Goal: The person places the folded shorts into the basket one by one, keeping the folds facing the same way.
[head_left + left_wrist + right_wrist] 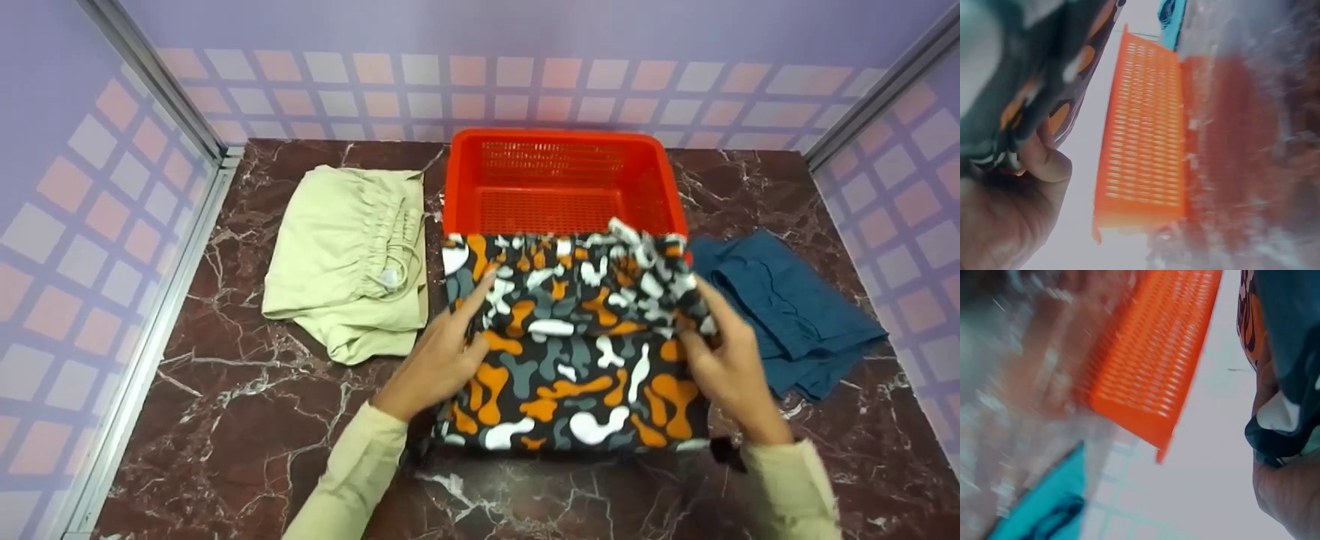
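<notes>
Both hands hold a folded camouflage-print garment (570,390) in black, orange, grey and white, its top part gathered and folded over. My left hand (442,356) grips the left side of the fold; in the left wrist view that hand (1010,208) pinches the cloth between thumb and fingers. At the opposite side my right hand (731,367) grips the bunched edge, and the right wrist view shows its thumb and fingers around the fabric (1280,413). In the head view the garment overlaps the front of a red plastic basket (461,187).
Left of the basket lies a folded pale-green garment (337,255) with a gathered waist and drawstring. A crumpled blue garment (795,307) lies to the right. Everything rests on a dark red marbled surface (247,420), with tiled walls (375,75) at the back and both sides.
</notes>
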The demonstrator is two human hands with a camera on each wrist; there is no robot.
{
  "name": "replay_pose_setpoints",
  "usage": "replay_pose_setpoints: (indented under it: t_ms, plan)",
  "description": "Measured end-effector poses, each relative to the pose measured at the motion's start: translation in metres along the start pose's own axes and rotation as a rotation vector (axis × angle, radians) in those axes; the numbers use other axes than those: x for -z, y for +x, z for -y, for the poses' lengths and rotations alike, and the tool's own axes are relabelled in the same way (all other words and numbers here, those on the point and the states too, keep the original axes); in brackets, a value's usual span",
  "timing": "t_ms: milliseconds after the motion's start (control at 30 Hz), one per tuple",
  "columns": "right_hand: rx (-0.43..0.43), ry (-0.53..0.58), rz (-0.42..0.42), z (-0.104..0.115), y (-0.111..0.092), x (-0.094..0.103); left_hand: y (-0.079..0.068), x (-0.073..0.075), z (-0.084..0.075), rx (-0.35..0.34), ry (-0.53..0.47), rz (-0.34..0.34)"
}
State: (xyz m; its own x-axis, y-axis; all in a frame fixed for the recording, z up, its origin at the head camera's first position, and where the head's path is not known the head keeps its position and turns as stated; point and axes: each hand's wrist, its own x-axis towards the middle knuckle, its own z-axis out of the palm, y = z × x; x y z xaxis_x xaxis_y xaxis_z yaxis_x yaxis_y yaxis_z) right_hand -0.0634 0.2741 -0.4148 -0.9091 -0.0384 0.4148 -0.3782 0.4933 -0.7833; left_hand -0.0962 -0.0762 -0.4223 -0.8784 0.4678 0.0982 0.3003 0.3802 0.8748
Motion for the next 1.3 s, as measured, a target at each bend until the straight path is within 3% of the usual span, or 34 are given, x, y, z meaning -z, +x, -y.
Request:
replay_pose_setpoints:
  t_ms: [133,267,400,533,767,933,1133,1300]
  plan:
    - [-0.103,0.046,0.100,0.004,0.035,0.012,0.028,0.015,-0.009,0.032,-0.003,-0.003]
    - [-0.231,0.111,0.179,0.004,0.072,0.020,0.064,0.032,-0.012,0.010,0.049,0.015]
    - [-0.255,0.066,0.139,-0.005,0.109,0.021,0.101,0.044,-0.011,0.000,0.066,0.035]
    - [-0.257,0.002,0.091,-0.016,0.144,0.020,0.138,0.050,-0.010,0.036,0.061,0.026]
    - [-0.256,-0.093,0.069,-0.039,0.193,0.008,0.192,0.057,0.001,0.175,0.128,0.017]
    - [-0.295,-0.156,0.110,-0.061,0.210,-0.007,0.213,0.053,0.017,0.244,0.227,0.054]
    - [-0.348,-0.252,0.167,-0.087,0.211,-0.025,0.220,0.040,0.035,0.349,0.319,0.096]
    - [-0.359,-0.407,0.216,-0.098,0.209,-0.037,0.223,0.027,0.046,0.344,0.471,0.112]
